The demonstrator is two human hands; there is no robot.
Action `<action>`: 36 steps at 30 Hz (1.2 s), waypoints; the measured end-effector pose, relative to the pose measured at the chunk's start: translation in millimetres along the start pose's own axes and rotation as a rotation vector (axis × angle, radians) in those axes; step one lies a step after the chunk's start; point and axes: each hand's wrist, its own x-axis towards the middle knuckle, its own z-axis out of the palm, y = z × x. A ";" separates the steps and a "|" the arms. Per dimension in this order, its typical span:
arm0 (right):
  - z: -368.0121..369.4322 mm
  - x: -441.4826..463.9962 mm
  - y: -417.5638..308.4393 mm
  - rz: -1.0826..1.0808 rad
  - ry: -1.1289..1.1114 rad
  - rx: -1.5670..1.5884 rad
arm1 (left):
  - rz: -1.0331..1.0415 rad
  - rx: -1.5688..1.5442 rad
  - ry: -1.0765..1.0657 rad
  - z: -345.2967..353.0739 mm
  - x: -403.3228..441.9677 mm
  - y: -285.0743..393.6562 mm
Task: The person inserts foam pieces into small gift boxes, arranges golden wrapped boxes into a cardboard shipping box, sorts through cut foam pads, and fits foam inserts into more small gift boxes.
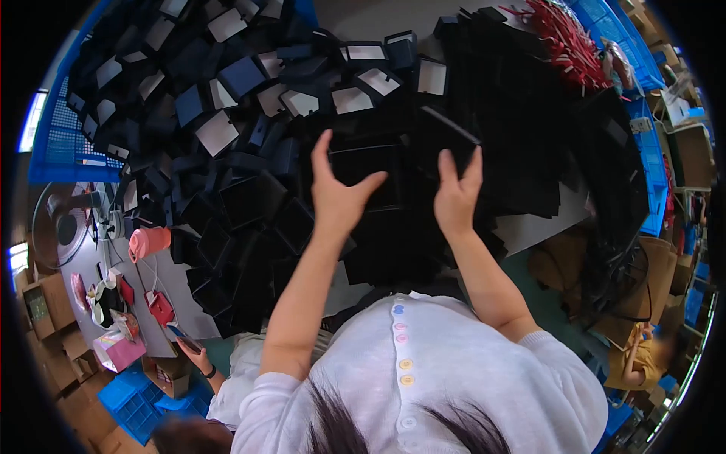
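Note:
My left hand (339,198) is over the black heap, thumb and index finger spread wide. Between and beyond those fingers lies a black open box (366,170) with a thin rim; I see no firm grip on it. My right hand (457,195) has two fingers up against a tilted black box piece (446,140), whose pale edge catches the light. It appears pinched at its near right corner, though its lower part blends into the dark pile. Black boxes (253,198) crowd the area left of my left hand.
Dark boxes with white insides (217,134) are heaped at the back left. Stacked black sheets (522,144) lie to the right, with red ribbons (563,41) beyond. A pink cup (149,243) and a fan (68,227) stand left. One co-worker's hand (198,356) holds a phone.

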 end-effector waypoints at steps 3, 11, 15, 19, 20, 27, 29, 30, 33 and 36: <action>-24.6 14.5 4.7 0.067 -0.089 -0.125 | -0.013 0.522 0.180 -82.0 21.3 -23.8; -15.8 15.3 19.2 0.223 -0.215 -0.112 | 0.157 0.502 0.139 -33.1 142.5 -69.8; -19.5 6.7 37.1 0.324 -0.127 -0.075 | -0.138 0.783 0.054 44.3 192.0 -100.8; -38.3 8.5 43.7 0.285 -0.085 -0.129 | -0.232 0.607 0.063 20.9 232.2 -173.9; -41.2 10.2 46.4 0.293 -0.076 -0.125 | -0.261 0.422 0.034 9.4 244.3 -215.0; -13.0 21.3 25.6 0.194 -0.173 -0.176 | 0.030 -0.105 -0.050 -21.8 87.9 -75.7; -0.3 19.0 21.1 0.156 -0.176 -0.219 | 0.073 -0.142 -0.084 -1.5 47.2 -34.8; 4.0 18.2 16.5 0.139 -0.215 -0.187 | 0.037 -0.237 -0.119 5.9 34.6 -28.8; -1.6 18.0 15.7 -0.201 -0.313 -0.453 | 0.003 -0.396 -0.281 19.4 13.9 -28.3; -20.0 30.8 5.6 -0.087 -0.591 -0.274 | -0.068 -0.464 -0.383 26.3 2.4 -5.0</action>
